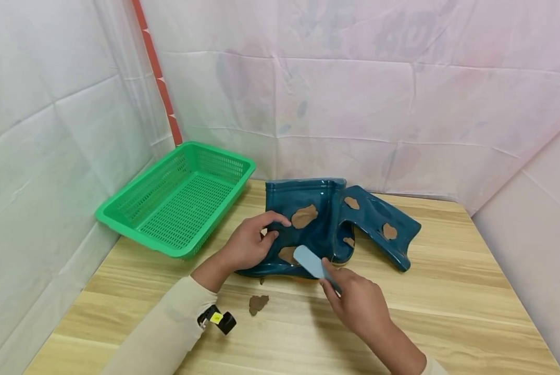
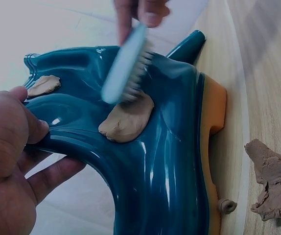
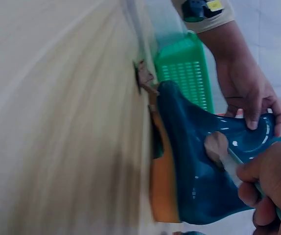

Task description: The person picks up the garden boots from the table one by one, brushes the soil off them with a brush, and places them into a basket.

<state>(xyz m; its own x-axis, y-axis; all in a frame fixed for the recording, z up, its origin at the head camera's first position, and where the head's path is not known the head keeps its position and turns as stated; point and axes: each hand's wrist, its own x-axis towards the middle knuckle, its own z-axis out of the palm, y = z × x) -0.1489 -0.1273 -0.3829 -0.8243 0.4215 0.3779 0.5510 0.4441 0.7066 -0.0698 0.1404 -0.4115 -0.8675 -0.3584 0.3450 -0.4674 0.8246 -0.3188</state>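
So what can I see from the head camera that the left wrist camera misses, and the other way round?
Only the head view shows the green basket and the red strip above it. Only the left wrist view shows the bristles under the blue brush. Both show the left hand holding the boot, the right hand gripping the brush, brown patches on the boot, and a loose brown lump on the table.
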